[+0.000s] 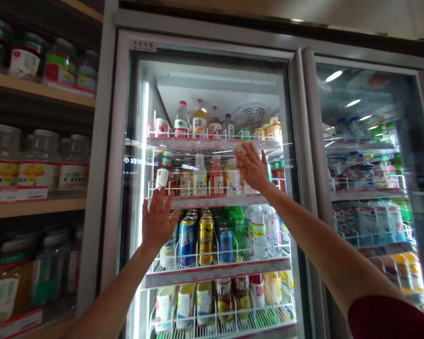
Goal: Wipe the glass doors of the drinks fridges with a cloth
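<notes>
I face a tall drinks fridge with a glass door (212, 84). My left hand (158, 220) is open, fingers spread upward and the palm seemingly flat on the glass in front of the can shelf (215, 272). My right hand (251, 165) reaches higher, level with the second bottle shelf (198, 201). Its fingers curl around a small whitish thing (240, 150) that I cannot make out. Behind the glass stand bottles (199, 175) and cans (205, 240) on white wire shelves.
A second glass-door fridge (367, 188) stands to the right, with ceiling lights reflected in it. Wooden shelves (38, 89) on the left carry rows of jars (38, 162). The metal post (298, 141) between the two doors lies just right of my right hand.
</notes>
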`<state>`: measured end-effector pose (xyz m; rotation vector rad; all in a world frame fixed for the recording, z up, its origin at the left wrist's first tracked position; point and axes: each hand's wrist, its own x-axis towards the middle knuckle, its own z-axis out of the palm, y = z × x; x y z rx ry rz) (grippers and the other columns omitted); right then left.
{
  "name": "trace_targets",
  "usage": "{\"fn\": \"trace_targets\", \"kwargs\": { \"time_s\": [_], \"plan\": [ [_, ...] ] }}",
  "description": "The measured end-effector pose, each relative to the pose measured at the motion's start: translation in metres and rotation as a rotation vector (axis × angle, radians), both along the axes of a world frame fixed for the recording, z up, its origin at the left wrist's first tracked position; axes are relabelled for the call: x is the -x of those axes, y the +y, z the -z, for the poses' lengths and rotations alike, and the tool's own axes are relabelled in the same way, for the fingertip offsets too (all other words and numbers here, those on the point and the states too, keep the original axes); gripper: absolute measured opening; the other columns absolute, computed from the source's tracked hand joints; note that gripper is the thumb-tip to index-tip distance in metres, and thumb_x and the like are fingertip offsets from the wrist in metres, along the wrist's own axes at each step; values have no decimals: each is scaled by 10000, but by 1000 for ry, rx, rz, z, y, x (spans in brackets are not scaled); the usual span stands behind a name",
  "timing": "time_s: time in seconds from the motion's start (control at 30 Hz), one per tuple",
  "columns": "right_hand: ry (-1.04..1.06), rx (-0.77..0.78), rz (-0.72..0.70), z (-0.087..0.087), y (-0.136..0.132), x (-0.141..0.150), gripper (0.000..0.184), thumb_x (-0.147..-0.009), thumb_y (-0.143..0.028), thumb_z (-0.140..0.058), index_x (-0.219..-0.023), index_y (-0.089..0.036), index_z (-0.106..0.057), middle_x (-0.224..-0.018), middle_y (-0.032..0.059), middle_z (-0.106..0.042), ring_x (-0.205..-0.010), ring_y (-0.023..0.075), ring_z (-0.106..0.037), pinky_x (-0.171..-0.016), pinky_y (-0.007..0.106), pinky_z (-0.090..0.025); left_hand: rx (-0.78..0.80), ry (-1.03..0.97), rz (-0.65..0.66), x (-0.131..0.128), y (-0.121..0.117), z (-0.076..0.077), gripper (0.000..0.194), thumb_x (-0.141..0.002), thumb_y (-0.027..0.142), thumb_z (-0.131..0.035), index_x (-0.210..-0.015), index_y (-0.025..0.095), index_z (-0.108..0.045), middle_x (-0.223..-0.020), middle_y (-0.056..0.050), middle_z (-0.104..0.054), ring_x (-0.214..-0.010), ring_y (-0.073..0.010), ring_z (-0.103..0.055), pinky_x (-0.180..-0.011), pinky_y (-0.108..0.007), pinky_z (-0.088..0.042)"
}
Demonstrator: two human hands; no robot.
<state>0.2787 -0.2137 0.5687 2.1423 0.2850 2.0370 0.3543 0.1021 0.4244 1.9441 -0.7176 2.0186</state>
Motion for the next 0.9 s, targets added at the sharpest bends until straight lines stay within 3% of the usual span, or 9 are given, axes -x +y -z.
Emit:
{"fn": "trace_targets", "kwargs": {
  "time_s": [0.13,0.2,0.3,0.37,0.43,0.53,0.6,0.8,0.9],
  "plan": [
    [-160,-458,-10,-34,-11,-2,467,-864,-255,-362,-1325,-227,-427,-1485,86,-274,-1381,296,-186,-1049,612,-192,0,-5,-5,0,-1,1,625,-878,341,-440,-1438,241,-183,-1497,-91,-219,-1388,-257,-187,-1125,-473,-112],
    [-116,-363,-32,-41,15,-11,446,-867,-262,-372,-1305,-239,-454,-1486,64,-279,-1387,283,-172,-1069,584,-189,-1,-5,-22,0,-1,1,623,-882,338,-432,-1440,239,-174,-1500,-90,-212,-1387,-258,-192,-1124,-474,-115],
    [19,81,-76,-34,71,-23,405,-885,-301,-373,-1278,-305,-473,-1486,-9,-288,-1393,226,-171,-1104,525,-178,-5,7,-42,1,-1,1,612,-889,334,-419,-1440,246,-170,-1506,-81,-194,-1386,-259,-196,-1124,-474,-121],
    [71,290,-76,-30,86,-24,388,-893,-329,-373,-1267,-333,-475,-1485,-36,-289,-1392,205,-177,-1115,506,-170,-7,1,-56,1,0,0,614,-888,333,-422,-1441,249,-168,-1507,-79,-193,-1385,-259,-198,-1123,-473,-128],
    [36,195,-58,-36,71,-19,387,-895,-328,-366,-1266,-325,-477,-1482,-22,-296,-1388,215,-192,-1106,527,-173,-10,-7,-75,1,0,0,622,-886,328,-425,-1443,247,-161,-1504,-83,-203,-1385,-260,-198,-1122,-475,-135],
    [-106,-283,-32,-58,27,-11,402,-891,-311,-360,-1269,-261,-486,-1480,55,-296,-1376,282,-214,-1066,605,-179,-20,-10,-100,1,0,-1,622,-888,318,-414,-1445,238,-151,-1500,-91,-214,-1386,-261,-195,-1119,-476,-144],
    [-145,-408,-33,-67,17,-11,414,-887,-306,-363,-1276,-238,-485,-1480,79,-291,-1374,308,-207,-1055,621,-179,-23,-13,-116,1,-1,0,618,-887,318,-410,-1445,232,-158,-1499,-96,-216,-1386,-263,-195,-1116,-479,-149],
    [69,275,-102,-51,69,-20,387,-882,-305,-404,-1259,-304,-490,-1478,-7,-306,-1382,232,-200,-1109,534,-172,-30,-10,-159,8,1,-4,575,-888,317,-410,-1426,227,-229,-1481,-110,-269,-1373,-264,-236,-1103,-479,-186],
    [-38,25,-103,-73,61,-20,392,-883,-311,-400,-1262,-273,-489,-1475,34,-308,-1377,272,-204,-1085,580,-177,-37,-3,-173,11,9,-14,544,-889,308,-411,-1409,238,-266,-1453,-101,-338,-1357,-250,-282,-1100,-475,-211]
  ]
}}
